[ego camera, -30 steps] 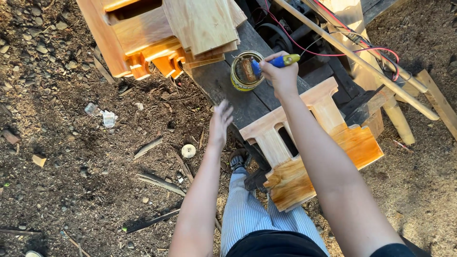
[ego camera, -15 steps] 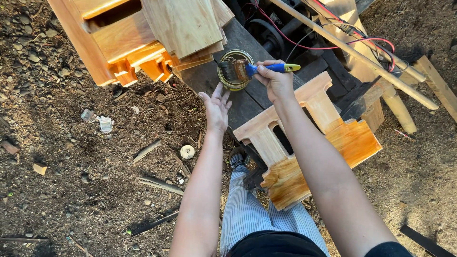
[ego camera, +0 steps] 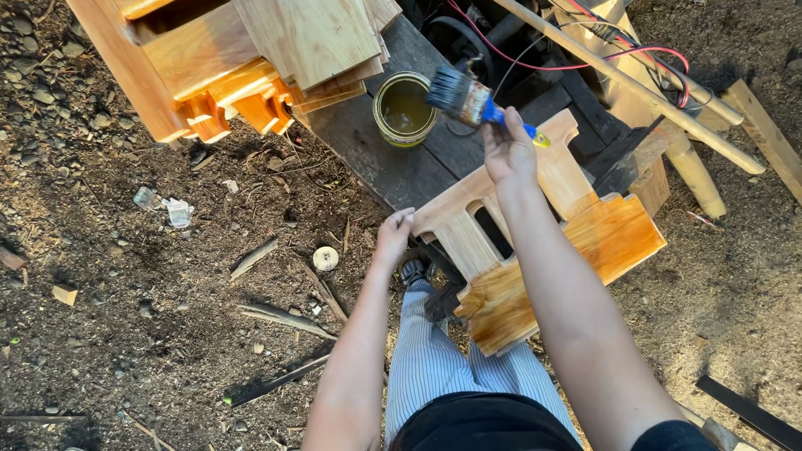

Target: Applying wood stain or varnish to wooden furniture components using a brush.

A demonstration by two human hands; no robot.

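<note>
Paintbrush, one only, with dark bristles, a metal band and a blue and yellow handle, is gripped in the right hand, whose fingers are curled tight round the handle. It hangs in the air just right of the single tin can, bristles pointing toward the can's rim but apart from it.

The can is round, open-topped and yellow-sided, with a murky amber liquid inside. It stands near the left edge of a dark, weathered workbench.

The left hand has loosely bent fingers pressing on the near left end of a carved wooden panel; it grasps nothing. That panel is one piece, pale and bare at its notched upper part, glossy orange where it is coated lower down. It lies across the bench's near edge and overhangs it.

At the bench's far left corner sits a stack of planks and notched wooden pieces, several of them orange; their number cannot be counted, since the picture's top edge cuts them off.

Red wires and pale wooden poles crowd the bench's right side; the machinery beneath them is too dark to make out.

The ground is dark soil scattered with wood chips, pebbles, one small pale disc and a bit of crumpled clear wrapper. Striped trousers show below.
</note>
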